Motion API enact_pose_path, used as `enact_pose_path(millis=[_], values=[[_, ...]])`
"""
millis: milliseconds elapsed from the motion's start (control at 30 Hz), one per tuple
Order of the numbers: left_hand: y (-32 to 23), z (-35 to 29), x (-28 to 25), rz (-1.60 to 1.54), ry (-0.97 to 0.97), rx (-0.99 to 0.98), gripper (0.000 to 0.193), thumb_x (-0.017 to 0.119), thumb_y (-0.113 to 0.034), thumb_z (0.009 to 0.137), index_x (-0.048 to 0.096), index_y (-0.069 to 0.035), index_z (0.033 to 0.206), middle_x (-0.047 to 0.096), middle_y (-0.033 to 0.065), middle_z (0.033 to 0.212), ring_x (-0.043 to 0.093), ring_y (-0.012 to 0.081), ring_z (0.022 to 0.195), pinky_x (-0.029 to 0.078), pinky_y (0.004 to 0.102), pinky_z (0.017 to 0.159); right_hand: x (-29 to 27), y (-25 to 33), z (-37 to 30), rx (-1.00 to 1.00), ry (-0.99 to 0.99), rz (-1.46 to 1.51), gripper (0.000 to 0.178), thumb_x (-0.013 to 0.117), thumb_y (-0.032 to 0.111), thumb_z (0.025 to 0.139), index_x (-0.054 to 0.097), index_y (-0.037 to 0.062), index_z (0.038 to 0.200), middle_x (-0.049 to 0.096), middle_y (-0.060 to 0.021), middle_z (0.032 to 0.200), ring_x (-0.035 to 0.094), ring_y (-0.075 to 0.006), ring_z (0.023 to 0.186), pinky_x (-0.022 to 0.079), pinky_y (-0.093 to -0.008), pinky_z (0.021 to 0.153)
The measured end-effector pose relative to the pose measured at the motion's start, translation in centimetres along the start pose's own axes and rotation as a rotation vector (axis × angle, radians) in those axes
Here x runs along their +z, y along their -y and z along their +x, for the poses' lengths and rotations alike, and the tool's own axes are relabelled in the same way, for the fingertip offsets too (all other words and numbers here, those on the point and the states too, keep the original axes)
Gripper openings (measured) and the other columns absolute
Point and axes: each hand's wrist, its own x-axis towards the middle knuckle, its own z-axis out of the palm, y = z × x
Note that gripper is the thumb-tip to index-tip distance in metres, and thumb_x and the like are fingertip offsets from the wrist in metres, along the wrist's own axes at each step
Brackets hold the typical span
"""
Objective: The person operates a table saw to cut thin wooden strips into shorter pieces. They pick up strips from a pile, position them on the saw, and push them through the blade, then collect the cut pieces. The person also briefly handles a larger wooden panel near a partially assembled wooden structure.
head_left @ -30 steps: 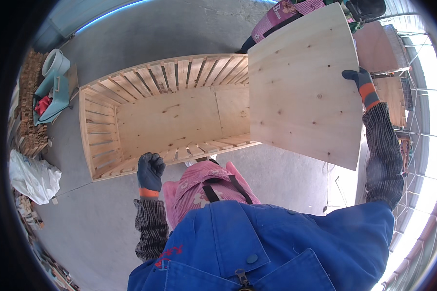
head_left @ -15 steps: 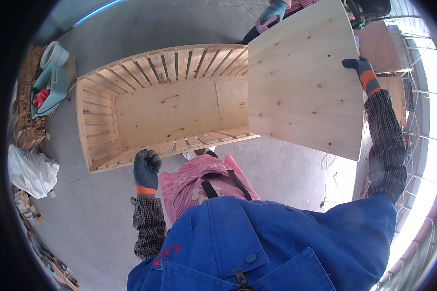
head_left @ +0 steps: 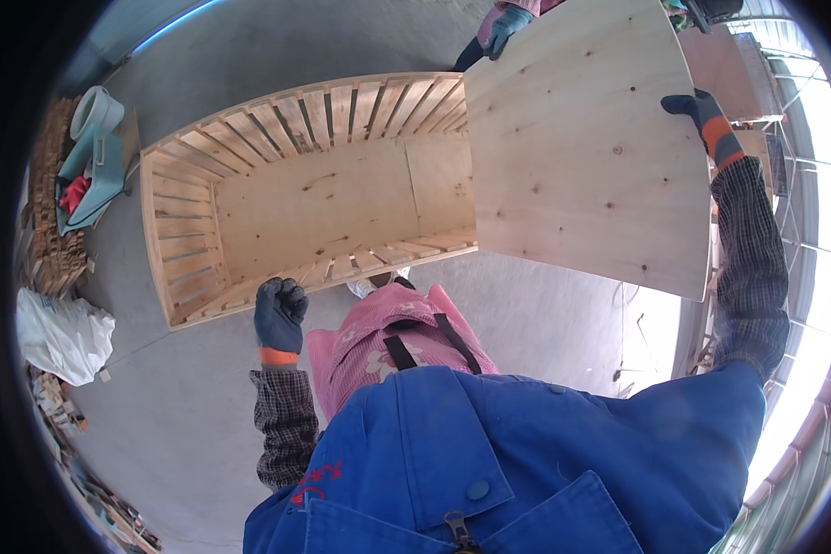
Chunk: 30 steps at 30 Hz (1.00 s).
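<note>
A large plywood board (head_left: 582,157) with scattered knots slants over the right end of a long slatted wooden crate (head_left: 305,198). My right hand (head_left: 699,118), in a dark glove with an orange cuff, grips the board's right edge, thumb over its face. My gloved left hand (head_left: 282,314) is curled into a fist beside the crate's near rim; what it holds, if anything, is hidden. A co-worker's blue-gloved hand (head_left: 506,30) touches the board's far edge. The crate's plywood bottom and slatted sides show through its uncovered left part.
At the far left lie stacked wood strips (head_left: 51,198), a white bucket (head_left: 98,111), a teal container (head_left: 92,180) with something red inside, and a white sack (head_left: 63,334). Reddish-brown sheets (head_left: 729,78) stand at the right. Grey concrete floor (head_left: 175,415) surrounds the crate.
The board has shifted to the right, with my right hand moving along on its edge. The co-worker's hand has come down onto the far edge. My left fist stays nearly in place.
</note>
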Motion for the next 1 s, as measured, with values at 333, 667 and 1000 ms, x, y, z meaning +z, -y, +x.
enact_pose_path(millis=[333,667,1000], values=[[0.4,3.1,-0.5,0.128,0.159,-0.115,0.019,0.058,-0.030,0.096,0.058,-0.011,0.096,0.061,0.0034,0.091,0.059,0.0140,0.078,0.051,0.0265,0.069,-5.2,-6.2,-15.4,0.017,-0.107,0.172,0.046,0.073,0.017,0.080,0.061,-0.0022,0.120,0.069,-0.0117,0.101,0.068,-0.0196,0.083,0.056,-0.0322,0.075],[-0.3,-2.5,0.8,0.320,0.065,-0.056,0.018,0.059,-0.031,0.095,0.053,-0.016,0.086,0.053,-0.0020,0.081,0.046,0.0094,0.068,0.037,0.0227,0.057,-9.0,-17.8,-33.8,0.130,-0.243,0.209,0.052,0.069,0.020,0.079,0.057,-0.0058,0.123,0.066,-0.0132,0.106,0.064,-0.0203,0.091,0.052,-0.0315,0.080],[12.2,-10.7,-19.1,-0.799,-0.285,-0.620,0.022,0.062,-0.033,0.091,0.053,-0.019,0.078,0.054,-0.0030,0.074,0.052,0.0115,0.066,0.040,0.0261,0.055,-5.7,-35.8,-48.0,0.226,-0.319,0.288,0.044,0.071,0.006,0.078,0.059,-0.0021,0.119,0.067,-0.0071,0.100,0.062,-0.0142,0.086,0.051,-0.0284,0.076]])
